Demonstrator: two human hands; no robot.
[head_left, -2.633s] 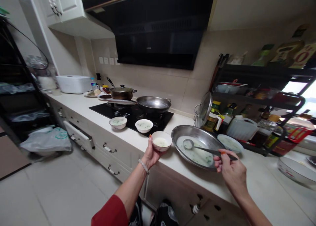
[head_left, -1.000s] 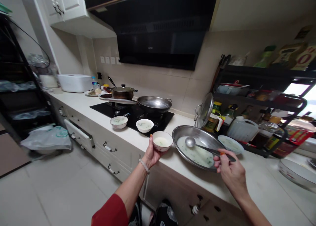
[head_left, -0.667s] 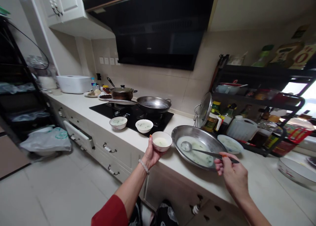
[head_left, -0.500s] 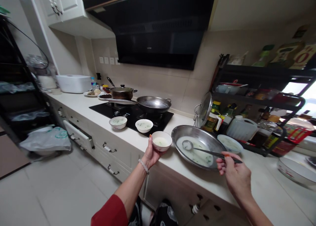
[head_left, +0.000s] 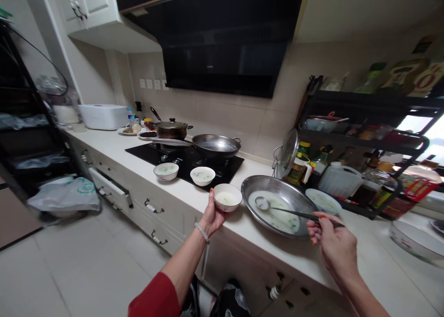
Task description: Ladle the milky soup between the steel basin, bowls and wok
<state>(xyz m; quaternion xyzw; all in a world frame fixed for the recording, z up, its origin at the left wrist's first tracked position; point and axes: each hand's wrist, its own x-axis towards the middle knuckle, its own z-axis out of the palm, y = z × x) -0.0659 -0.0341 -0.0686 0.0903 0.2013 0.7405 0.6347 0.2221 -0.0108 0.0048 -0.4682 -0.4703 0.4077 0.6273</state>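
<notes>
My left hand (head_left: 214,217) is closed around the side and base of a small white bowl (head_left: 227,205) with pale soup in it, held close to the rim of a large metal basin. My right hand (head_left: 335,238) grips the dark handle of a ladle (head_left: 294,211). The ladle's round head lies over the soup inside the metal basin (head_left: 301,197), which holds milky liquid with green bits. Two more filled bowls stand to the left: a white bowl (head_left: 202,182) at the stove's edge and a patterned bowl (head_left: 165,176) beside it.
Behind are a wok (head_left: 215,146) and a lidded pot (head_left: 172,131) on the black stove (head_left: 145,151). A glass lid (head_left: 289,153) leans near a bottle rack (head_left: 364,141). Another soup bowl (head_left: 338,210) sits right of the basin. A drawer (head_left: 109,187) stands ajar.
My right hand has shifted slightly to the right and down, and the ladle's head has moved slightly left in the basin. My left hand and its bowl stay in place.
</notes>
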